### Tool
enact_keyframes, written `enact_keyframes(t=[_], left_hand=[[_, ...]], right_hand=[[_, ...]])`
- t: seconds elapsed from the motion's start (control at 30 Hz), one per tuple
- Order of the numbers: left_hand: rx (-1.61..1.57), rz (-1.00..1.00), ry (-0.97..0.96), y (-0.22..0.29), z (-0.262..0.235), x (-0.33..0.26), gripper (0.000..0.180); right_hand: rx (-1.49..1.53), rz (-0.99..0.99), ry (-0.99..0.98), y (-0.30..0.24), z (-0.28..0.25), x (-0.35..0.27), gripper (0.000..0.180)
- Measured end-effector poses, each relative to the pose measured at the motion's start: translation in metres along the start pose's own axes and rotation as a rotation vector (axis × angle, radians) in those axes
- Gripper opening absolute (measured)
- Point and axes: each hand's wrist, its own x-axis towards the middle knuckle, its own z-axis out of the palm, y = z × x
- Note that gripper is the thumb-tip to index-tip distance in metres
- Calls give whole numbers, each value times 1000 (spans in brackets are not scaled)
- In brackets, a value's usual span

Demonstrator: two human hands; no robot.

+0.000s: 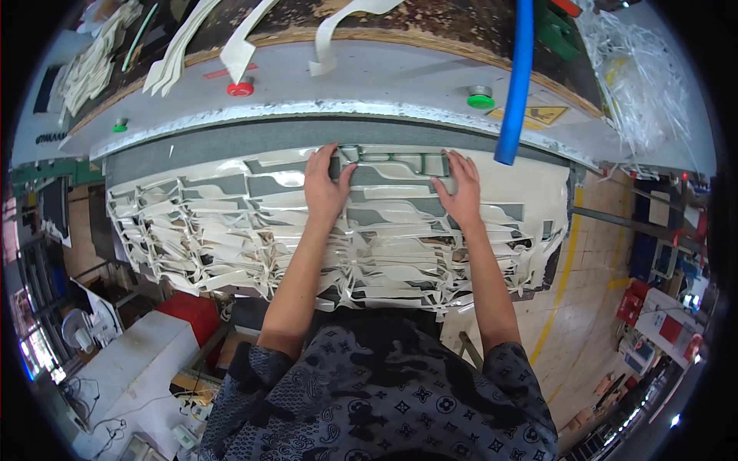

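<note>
Both my hands press on a flat metal cutting die that lies on glossy white sheet material at the far edge of a press table. My left hand holds the die's left end, thumb along its side. My right hand holds the die's right end, fingers spread over it. The white sheet is full of cut-out shapes, with the dark grey bed showing through the holes. White cut strips lie on top of the machine head behind.
The grey machine head carries a red button and green buttons. A blue tube hangs down at right. Clear plastic scraps pile at upper right. A white cabinet and red box stand lower left.
</note>
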Motion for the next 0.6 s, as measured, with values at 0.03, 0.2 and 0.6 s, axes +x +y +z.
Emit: enact_keyframes(t=[0.03, 0.2, 0.6], left_hand=[[-3, 2, 4, -1, 1, 0, 53], [14, 3, 7, 0, 2, 0, 54], [-16, -7, -14, -3, -1, 0, 60]], right_hand=[[6, -2, 2, -1, -1, 1, 62], [11, -7, 18, 2, 2, -1, 63], [-22, 11, -15, 6, 4, -3, 66]])
